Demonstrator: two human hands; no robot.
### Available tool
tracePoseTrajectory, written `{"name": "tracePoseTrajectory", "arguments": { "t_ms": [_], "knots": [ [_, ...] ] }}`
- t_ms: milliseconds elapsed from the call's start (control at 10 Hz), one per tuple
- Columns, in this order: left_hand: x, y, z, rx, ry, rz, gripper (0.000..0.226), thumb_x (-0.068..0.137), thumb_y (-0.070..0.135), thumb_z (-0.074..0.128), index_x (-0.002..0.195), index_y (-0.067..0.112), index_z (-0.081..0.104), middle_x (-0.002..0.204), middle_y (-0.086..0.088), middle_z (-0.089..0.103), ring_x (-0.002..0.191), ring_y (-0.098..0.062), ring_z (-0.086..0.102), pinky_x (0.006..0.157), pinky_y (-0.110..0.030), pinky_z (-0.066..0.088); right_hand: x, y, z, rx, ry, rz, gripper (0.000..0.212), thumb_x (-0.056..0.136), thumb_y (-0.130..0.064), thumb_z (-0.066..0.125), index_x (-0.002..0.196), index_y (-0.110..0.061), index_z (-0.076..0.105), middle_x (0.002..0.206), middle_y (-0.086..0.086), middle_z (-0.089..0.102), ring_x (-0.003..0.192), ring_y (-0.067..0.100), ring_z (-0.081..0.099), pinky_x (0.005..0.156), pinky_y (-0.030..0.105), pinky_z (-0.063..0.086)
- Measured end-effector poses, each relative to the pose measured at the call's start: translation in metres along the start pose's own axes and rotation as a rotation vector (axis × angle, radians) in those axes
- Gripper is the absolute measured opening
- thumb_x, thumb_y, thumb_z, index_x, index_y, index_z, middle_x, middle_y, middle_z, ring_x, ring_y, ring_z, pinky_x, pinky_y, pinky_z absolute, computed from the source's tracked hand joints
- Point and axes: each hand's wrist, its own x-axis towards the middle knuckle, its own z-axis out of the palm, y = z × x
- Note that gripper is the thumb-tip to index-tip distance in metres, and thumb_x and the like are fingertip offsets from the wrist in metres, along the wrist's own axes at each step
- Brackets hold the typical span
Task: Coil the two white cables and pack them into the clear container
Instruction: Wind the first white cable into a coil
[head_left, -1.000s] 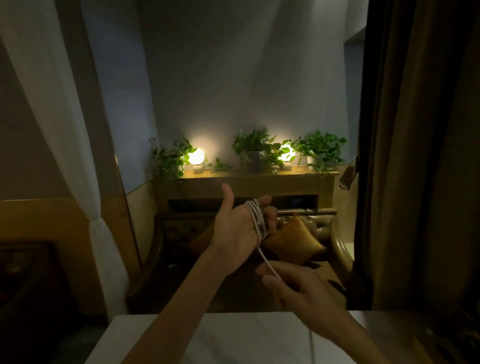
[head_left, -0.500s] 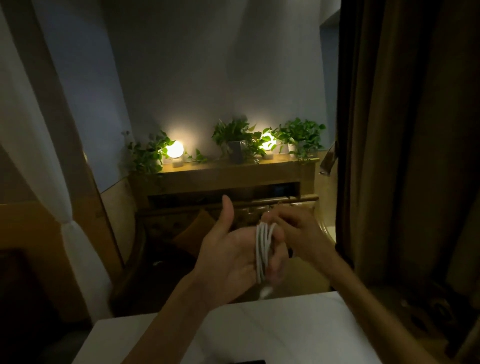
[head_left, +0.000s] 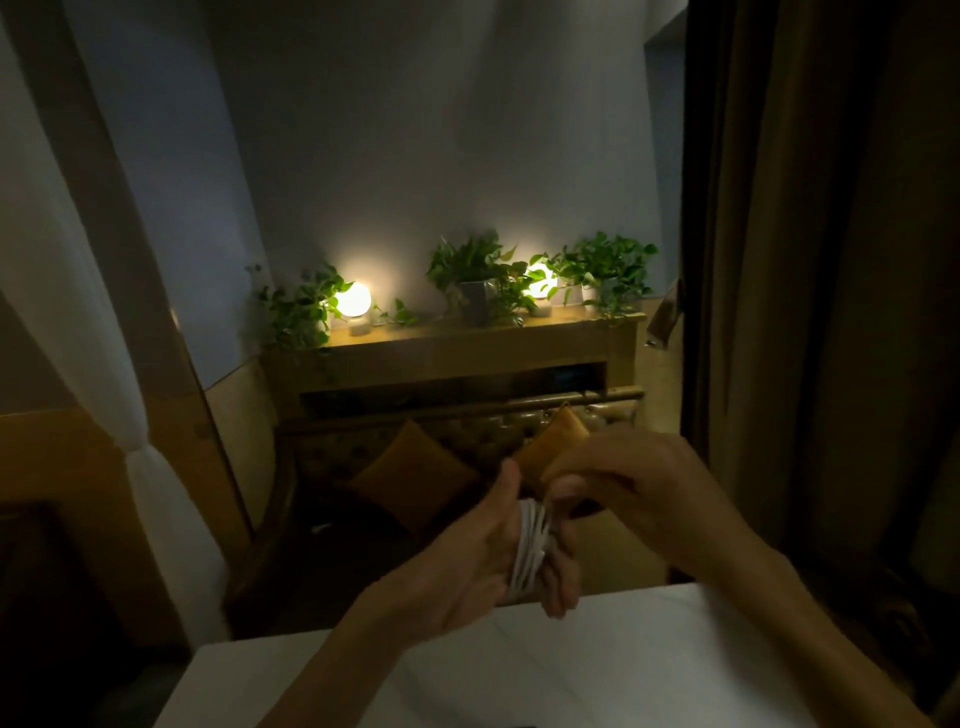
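Head-worn view, forward and down, close

A dim home lounge: globe lamps (head_left: 353, 300) are glowing among potted plants (head_left: 478, 270) on the wooden shelf (head_left: 452, 353), with cushions (head_left: 410, 470) sitting below it.

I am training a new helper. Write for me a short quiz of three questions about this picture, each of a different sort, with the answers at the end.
1. True or false: the white cable is wound round the left hand.
2. How many lamps glow on the shelf? A) one B) two C) three
3. Short answer: which hand touches the top of the wound white cable from the other side?

Key
1. True.
2. B.
3. The right hand; its fingers meet the cable at the top.
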Motion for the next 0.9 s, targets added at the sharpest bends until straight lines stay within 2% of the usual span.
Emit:
{"name": "tracePoseTrajectory", "arguments": {
  "t_ms": [100,200,300,400,500,600,700,900],
  "knots": [
    [-0.002,0.002,0.01,0.097,0.064,-0.01,0.097,0.062,0.085,0.019,0.087,-0.001,0.057,0.11,-0.015,0.066,0.069,-0.032,0.063,0.073,-0.022,0.057,0.007,0.006,0.009,0.499,-0.031,0.265,0.022,0.086,-0.031,0.058,0.096,-0.019,0.073,0.101,-0.004,0.074,0.097,0.01,0.068,0.075,0.025,0.057],
    [-0.003,-0.013,-0.008,-0.051,0.065,0.092,0.099,0.068,0.074,0.062,0.121,-0.009,0.05,0.114,-0.025,0.054,0.094,-0.032,0.054,0.095,-0.046,0.043,-0.003,-0.009,0.034,0.825,-0.038,0.52,0.028,0.088,-0.032,0.049,0.099,-0.019,0.071,0.096,-0.01,0.074,0.092,0.007,0.069,0.071,0.016,0.054],
    [-0.008,-0.012,-0.01,-0.141,0.126,0.114,0.097,0.066,0.076,0.063,0.109,-0.011,0.051,0.099,-0.031,0.048,0.086,-0.03,0.048,0.084,-0.046,0.038,-0.014,-0.016,0.048,0.946,-0.04,0.588,0.035,0.089,-0.03,0.042,0.107,-0.017,0.069,0.103,-0.005,0.074,0.098,0.011,0.068,0.076,0.018,0.054],
    [-0.014,-0.009,-0.002,-0.115,0.14,0.145,0.092,0.059,0.08,0.064,0.096,-0.003,0.052,0.096,-0.055,0.032,0.072,-0.038,0.042,0.073,-0.04,0.034,-0.018,-0.023,0.059,1.003,-0.075,0.62,0.034,0.09,-0.028,0.037,0.103,-0.021,0.068,0.1,-0.007,0.074,0.097,0.01,0.068,0.076,0.016,0.053],
    [-0.02,0.0,0.005,-0.068,0.156,0.113,0.094,0.046,0.083,0.069,0.095,0.004,0.055,0.104,-0.058,0.032,0.087,-0.071,0.034,0.076,-0.044,0.034,-0.018,-0.026,0.071,0.924,0.003,0.611,0.035,0.09,-0.033,0.037,0.098,-0.018,0.067,0.095,0.002,0.071,0.092,0.009,0.068,0.075,0.017,0.053],
    [-0.024,0.009,0.011,-0.013,0.172,0.138,0.104,0.034,0.086,0.069,0.094,0.002,0.057,0.109,-0.054,0.041,0.102,-0.07,0.04,0.081,-0.046,0.039,-0.015,-0.028,0.075,0.857,0.122,0.572,0.031,0.088,-0.035,0.038,0.092,-0.022,0.065,0.088,0.003,0.068,0.084,0.005,0.067,0.071,0.013,0.052],
    [-0.023,0.012,0.011,-0.004,0.196,0.134,0.108,0.027,0.088,0.068,0.092,0.002,0.057,0.11,-0.052,0.044,0.103,-0.068,0.043,0.081,-0.046,0.04,-0.015,-0.03,0.078,0.855,0.184,0.564,0.028,0.085,-0.036,0.036,0.092,-0.025,0.061,0.085,-0.001,0.067,0.083,0.001,0.066,0.069,0.011,0.051],
    [-0.017,0.013,0.017,0.016,0.271,0.151,0.112,0.025,0.092,0.062,0.09,0.002,0.059,0.109,-0.05,0.048,0.102,-0.066,0.048,0.083,-0.053,0.046,-0.02,-0.029,0.086,0.788,0.242,0.566,0.028,0.087,-0.036,0.036,0.097,-0.02,0.056,0.092,0.006,0.064,0.086,0.01,0.066,0.073,0.018,0.055]
  ]
}}
